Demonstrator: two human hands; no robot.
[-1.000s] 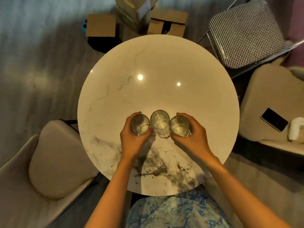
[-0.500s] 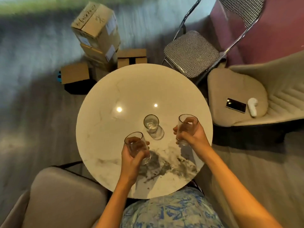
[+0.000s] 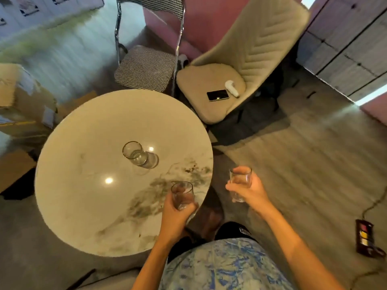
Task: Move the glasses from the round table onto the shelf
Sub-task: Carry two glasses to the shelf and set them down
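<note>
The round marble table [image 3: 88, 155] lies to my left. One clear glass [image 3: 135, 153] stands alone near its middle. My left hand [image 3: 177, 214] grips a second clear glass [image 3: 182, 194] upright above the table's right edge. My right hand [image 3: 249, 190] holds a third clear glass [image 3: 239, 182] upright over the floor, right of the table. No shelf is in view.
A beige chair [image 3: 240, 65] behind the table carries a phone [image 3: 217, 95] and a white case [image 3: 231, 87]. A houndstooth folding chair [image 3: 146, 65] stands beside it. Cardboard boxes [image 3: 21, 101] sit at the left. A power strip [image 3: 365, 237] and cable lie on the floor at the right.
Both hands lifted their glasses off the table and swung right, away from it. The view turned right with them. The middle glass stayed on the table.
</note>
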